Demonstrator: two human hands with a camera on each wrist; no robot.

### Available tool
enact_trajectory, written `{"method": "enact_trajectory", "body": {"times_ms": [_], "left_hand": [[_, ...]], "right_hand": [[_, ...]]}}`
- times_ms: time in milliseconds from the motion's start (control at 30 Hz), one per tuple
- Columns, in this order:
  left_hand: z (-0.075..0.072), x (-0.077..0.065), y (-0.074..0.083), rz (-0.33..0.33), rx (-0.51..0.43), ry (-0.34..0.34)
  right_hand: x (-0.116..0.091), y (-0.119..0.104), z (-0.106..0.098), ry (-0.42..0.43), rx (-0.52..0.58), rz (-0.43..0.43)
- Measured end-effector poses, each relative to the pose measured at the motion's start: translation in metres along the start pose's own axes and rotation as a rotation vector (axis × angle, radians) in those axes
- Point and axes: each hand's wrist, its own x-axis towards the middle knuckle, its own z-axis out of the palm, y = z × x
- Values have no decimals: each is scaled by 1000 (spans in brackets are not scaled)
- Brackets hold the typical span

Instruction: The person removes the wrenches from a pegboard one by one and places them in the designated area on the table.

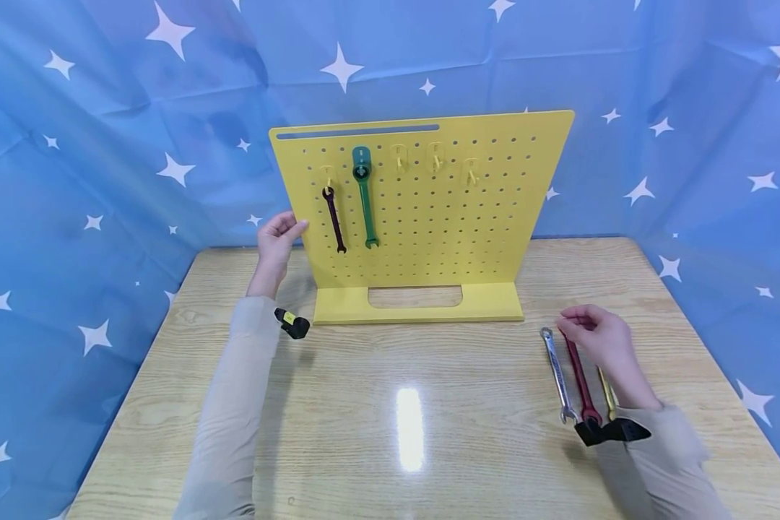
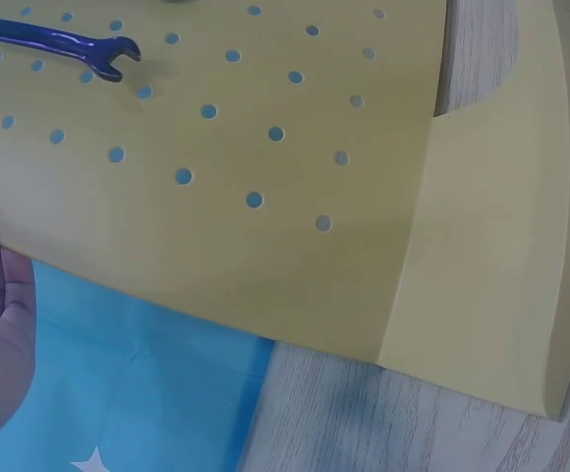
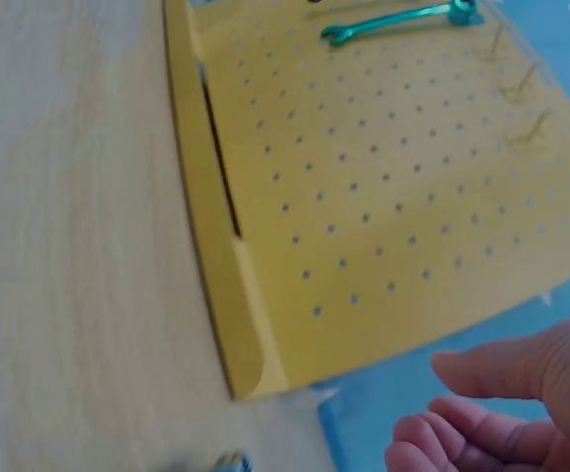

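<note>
A yellow pegboard (image 1: 429, 238) stands on the table; my left hand (image 1: 276, 242) grips its left edge, thumb in front and fingers behind. Two wrenches hang on it: a dark purple wrench (image 1: 334, 220) and a green wrench (image 1: 366, 198). At the right, my right hand (image 1: 598, 336) is over the upper end of a red wrench (image 1: 581, 379). Its thumb and curved fingers look apart in the right wrist view, with nothing seen between them. Beside the red wrench lie a silver wrench (image 1: 557, 375) and a gold wrench (image 1: 607, 393), the latter partly hidden by the hand.
Yellow hooks, such as the middle hook (image 1: 436, 160), stick out on the board's upper part. The board's base (image 1: 487, 303) rests on the wooden table (image 1: 338, 419). A blue cloth (image 1: 624, 87) with white stars hangs behind and at both sides.
</note>
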Motion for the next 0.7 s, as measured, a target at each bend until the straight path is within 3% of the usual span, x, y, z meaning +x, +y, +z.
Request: {"method": "enact_trajectory", "body": {"times_ms": [200,533,700], "left_hand": [[0,0,0,-6,-13,-4],[0,0,0,-2,-7,-3],[0,0,0,3,-17,1]], "right_hand": [[6,-20,8,12,57,-60],[19,-49,23,-32,154,-85],[24,-62,30,-32,147,-114]]}}
